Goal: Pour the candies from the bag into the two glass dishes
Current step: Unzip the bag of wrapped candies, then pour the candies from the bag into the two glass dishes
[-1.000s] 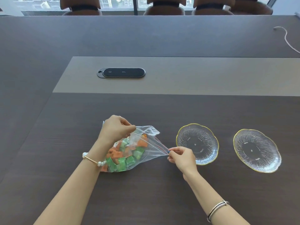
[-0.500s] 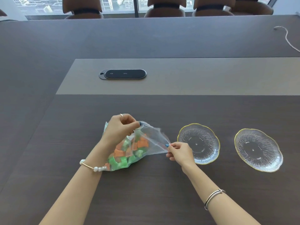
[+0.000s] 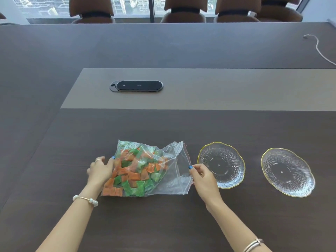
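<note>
A clear zip bag point(image 3: 174, 171) lies flat on the dark table, filled with orange and green wrapped candies point(image 3: 134, 171) bunched toward its left side. My left hand point(image 3: 101, 170) is at the bag's left edge, fingers spread and thumb touching the plastic. My right hand point(image 3: 201, 176) pinches the bag's right edge at the zip mouth. Two empty gold-rimmed glass dishes sit to the right: the near dish point(image 3: 221, 164) just beyond my right hand, the far dish point(image 3: 287, 172) further right.
A black oval control panel point(image 3: 136, 86) is set into the lighter grey strip of the table, further back. A white cable point(image 3: 320, 50) lies at the far right. Brown chairs point(image 3: 183, 10) line the table's far side.
The bag was held up between both hands; now it lies flat on the table. My left hand has let go of the top and moved to the bag's left edge.
</note>
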